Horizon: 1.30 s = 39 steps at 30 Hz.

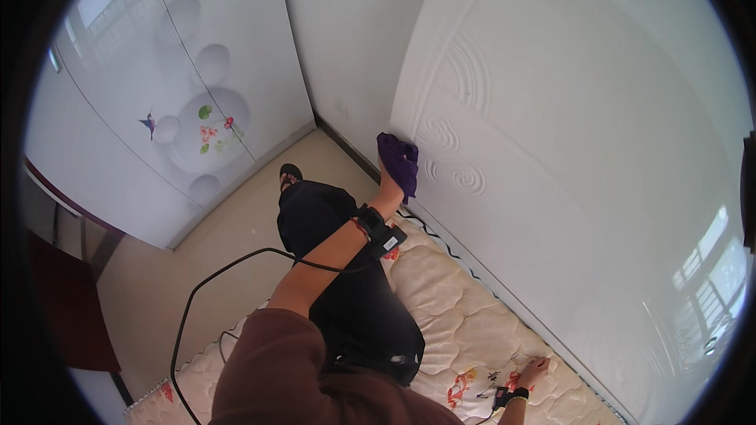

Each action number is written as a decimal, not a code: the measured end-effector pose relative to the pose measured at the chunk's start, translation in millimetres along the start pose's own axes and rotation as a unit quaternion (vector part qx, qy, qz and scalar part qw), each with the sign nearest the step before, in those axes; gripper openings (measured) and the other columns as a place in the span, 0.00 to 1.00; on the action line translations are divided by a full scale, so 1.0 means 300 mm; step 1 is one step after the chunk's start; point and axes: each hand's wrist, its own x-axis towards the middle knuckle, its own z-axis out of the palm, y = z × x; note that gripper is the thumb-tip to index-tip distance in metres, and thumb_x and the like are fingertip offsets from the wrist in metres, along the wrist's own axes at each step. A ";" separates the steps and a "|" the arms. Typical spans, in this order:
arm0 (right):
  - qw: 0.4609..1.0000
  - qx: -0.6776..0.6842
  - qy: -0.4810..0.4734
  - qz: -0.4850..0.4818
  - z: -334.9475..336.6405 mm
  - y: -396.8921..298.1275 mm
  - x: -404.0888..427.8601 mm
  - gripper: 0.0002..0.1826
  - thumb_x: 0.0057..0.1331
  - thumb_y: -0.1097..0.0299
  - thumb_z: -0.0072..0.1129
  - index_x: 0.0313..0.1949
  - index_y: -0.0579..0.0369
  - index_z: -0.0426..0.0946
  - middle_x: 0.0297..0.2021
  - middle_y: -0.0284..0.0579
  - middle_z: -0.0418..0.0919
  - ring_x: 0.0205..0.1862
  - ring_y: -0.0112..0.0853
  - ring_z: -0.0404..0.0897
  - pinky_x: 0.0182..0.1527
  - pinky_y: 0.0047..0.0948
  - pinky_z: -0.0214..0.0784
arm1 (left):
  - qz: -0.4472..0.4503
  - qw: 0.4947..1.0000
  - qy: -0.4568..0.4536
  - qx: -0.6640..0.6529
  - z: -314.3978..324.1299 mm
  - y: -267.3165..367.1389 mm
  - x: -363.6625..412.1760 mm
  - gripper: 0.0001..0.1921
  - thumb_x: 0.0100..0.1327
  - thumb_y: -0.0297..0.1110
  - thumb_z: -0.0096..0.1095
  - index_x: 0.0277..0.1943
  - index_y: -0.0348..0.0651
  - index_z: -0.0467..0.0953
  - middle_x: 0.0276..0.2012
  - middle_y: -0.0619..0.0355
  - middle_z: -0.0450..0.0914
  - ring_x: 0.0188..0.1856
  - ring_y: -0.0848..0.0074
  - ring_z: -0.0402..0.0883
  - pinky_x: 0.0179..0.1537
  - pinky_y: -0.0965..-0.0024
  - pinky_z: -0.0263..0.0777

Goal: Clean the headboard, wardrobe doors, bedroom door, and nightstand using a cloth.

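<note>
My left hand (390, 180) is mostly covered by a dark purple cloth (401, 162), which lies against the left edge of a glossy white headboard (531, 147) with raised swirls. The fingers are hidden by the cloth. A black strapped device with a cable sits on that wrist. At the lower right, my right hand (536, 370) rests on the cream quilted mattress (460, 307), close to the foot of the headboard; its fingers look curled, and no object shows in it. That wrist also bears a strapped device.
A white wardrobe (236, 29) with flower and bird decoration stands at the upper left, over a beige tiled floor (236, 230). A dark red furniture panel (71, 307) is at the far left. A black cable (189, 301) loops beside my left arm.
</note>
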 end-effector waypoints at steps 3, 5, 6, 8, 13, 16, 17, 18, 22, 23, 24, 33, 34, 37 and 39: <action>0.976 -0.213 0.032 0.026 0.010 -0.149 -0.052 0.11 0.63 0.65 0.37 0.36 0.60 0.65 0.25 0.60 0.75 0.27 0.50 0.76 0.29 0.49 0.67 | -0.276 0.945 0.056 -0.168 -0.136 -0.019 0.060 0.04 0.58 0.23 0.41 0.28 0.39 0.57 0.24 0.63 0.59 0.26 0.79 0.59 0.28 0.77 0.61; 0.972 -0.218 -0.035 0.083 0.052 -0.169 -0.043 0.13 0.63 0.66 0.36 0.42 0.62 0.63 0.32 0.64 0.74 0.31 0.51 0.75 0.31 0.43 0.71 | -0.263 0.904 0.017 -0.337 -0.240 -0.151 0.151 0.05 0.61 0.26 0.41 0.28 0.44 0.60 0.24 0.64 0.61 0.27 0.79 0.62 0.32 0.77 0.62; 0.948 -0.313 -0.060 -0.012 0.080 -0.133 -0.035 0.15 0.62 0.66 0.37 0.44 0.65 0.61 0.37 0.66 0.71 0.35 0.51 0.74 0.35 0.43 0.70 | -0.258 0.868 -0.003 -0.423 -0.232 -0.208 0.182 0.06 0.62 0.27 0.41 0.28 0.47 0.62 0.24 0.65 0.61 0.28 0.79 0.63 0.34 0.77 0.62; 0.938 -0.331 -0.096 -0.024 0.010 -0.081 -0.031 0.21 0.60 0.65 0.41 0.47 0.69 0.56 0.45 0.69 0.65 0.43 0.52 0.70 0.43 0.43 0.66 | -0.289 0.880 -0.087 -0.365 -0.167 -0.067 0.268 0.07 0.61 0.25 0.42 0.27 0.48 0.62 0.24 0.67 0.61 0.27 0.83 0.61 0.29 0.79 0.59; 0.936 -0.232 -0.244 0.100 0.102 -0.431 -0.203 0.39 0.55 0.61 0.49 0.55 0.77 0.40 0.52 0.76 0.54 0.55 0.59 0.57 0.55 0.47 0.54 | -0.177 0.971 -0.129 -0.097 -0.237 -0.070 0.485 0.11 0.56 0.35 0.54 0.32 0.37 0.64 0.27 0.52 0.74 0.28 0.74 0.71 0.30 0.70 0.65; 0.920 -0.255 -0.283 0.091 0.185 -0.529 -0.255 0.45 0.54 0.60 0.48 0.58 0.78 0.32 0.57 0.77 0.40 0.60 0.62 0.48 0.58 0.48 0.49 | -0.244 0.949 -0.194 0.034 -0.246 -0.188 0.400 0.13 0.57 0.37 0.53 0.36 0.35 0.65 0.33 0.45 0.76 0.35 0.63 0.76 0.34 0.68 0.67; 0.915 -0.247 -0.308 0.089 0.212 -0.547 -0.248 0.46 0.54 0.61 0.47 0.58 0.78 0.29 0.58 0.78 0.36 0.60 0.63 0.45 0.59 0.48 0.48 | -0.284 0.919 -0.233 0.140 -0.233 -0.221 0.377 0.15 0.59 0.38 0.49 0.42 0.33 0.65 0.33 0.42 0.76 0.38 0.56 0.75 0.38 0.65 0.67; 0.905 -0.277 -0.316 0.060 0.249 -0.572 -0.254 0.45 0.55 0.61 0.46 0.58 0.78 0.29 0.59 0.77 0.34 0.61 0.63 0.44 0.59 0.49 0.47 | -0.249 0.909 -0.291 0.163 -0.247 -0.318 0.330 0.15 0.59 0.37 0.49 0.42 0.32 0.66 0.33 0.47 0.76 0.35 0.66 0.73 0.36 0.68 0.66; 0.879 -0.341 -0.324 0.073 0.279 -0.760 -0.305 0.42 0.59 0.60 0.40 0.59 0.76 0.28 0.60 0.76 0.30 0.63 0.63 0.40 0.58 0.54 0.49 | -0.297 0.772 -0.543 0.142 -0.299 -0.183 0.304 0.18 0.60 0.36 0.48 0.48 0.32 0.65 0.37 0.54 0.76 0.33 0.75 0.72 0.37 0.71 0.66; 0.877 -0.346 -0.325 0.073 0.293 -0.781 -0.317 0.42 0.59 0.60 0.40 0.59 0.76 0.28 0.60 0.76 0.30 0.63 0.63 0.40 0.58 0.54 0.49 | -0.287 0.757 -0.571 0.134 -0.314 -0.190 0.284 0.17 0.60 0.36 0.48 0.48 0.32 0.65 0.37 0.52 0.76 0.34 0.73 0.72 0.38 0.70 0.66; 0.875 -0.357 -0.317 0.078 0.309 -0.808 -0.338 0.42 0.59 0.60 0.41 0.59 0.76 0.28 0.60 0.76 0.31 0.62 0.63 0.41 0.58 0.54 0.50 | -0.271 0.773 -0.558 0.134 -0.316 -0.222 0.245 0.17 0.59 0.36 0.48 0.47 0.33 0.66 0.37 0.51 0.75 0.35 0.71 0.72 0.38 0.69 0.66; 0.845 -0.424 -0.301 0.124 0.365 -0.806 -0.323 0.45 0.56 0.60 0.46 0.59 0.75 0.28 0.60 0.75 0.32 0.63 0.62 0.41 0.57 0.51 0.53 | -0.132 0.954 -0.254 0.092 -0.088 -0.489 -0.110 0.15 0.57 0.36 0.46 0.45 0.36 0.69 0.39 0.40 0.73 0.40 0.52 0.72 0.43 0.63 0.66; 0.846 -0.431 -0.284 0.132 0.344 -0.771 -0.277 0.46 0.55 0.62 0.48 0.59 0.76 0.28 0.60 0.74 0.32 0.63 0.62 0.41 0.58 0.50 0.53 | -0.227 0.937 -0.266 -0.004 -0.057 -0.405 -0.060 0.13 0.56 0.33 0.47 0.43 0.36 0.70 0.40 0.42 0.72 0.42 0.54 0.71 0.44 0.64 0.65; 0.842 -0.417 -0.310 0.143 0.352 -0.851 -0.336 0.46 0.54 0.63 0.48 0.59 0.76 0.29 0.60 0.74 0.33 0.63 0.63 0.40 0.59 0.49 0.52 | -0.177 0.939 -0.291 -0.043 -0.157 -0.230 0.103 0.14 0.55 0.30 0.49 0.44 0.34 0.68 0.43 0.42 0.71 0.44 0.56 0.70 0.46 0.64 0.64; 0.842 -0.423 -0.302 0.141 0.349 -0.833 -0.322 0.45 0.55 0.64 0.47 0.59 0.76 0.29 0.60 0.74 0.33 0.63 0.63 0.40 0.59 0.50 0.51 | -0.098 0.954 -0.266 -0.095 -0.129 -0.121 0.156 0.21 0.56 0.31 0.51 0.53 0.35 0.63 0.49 0.42 0.67 0.50 0.58 0.68 0.51 0.65 0.61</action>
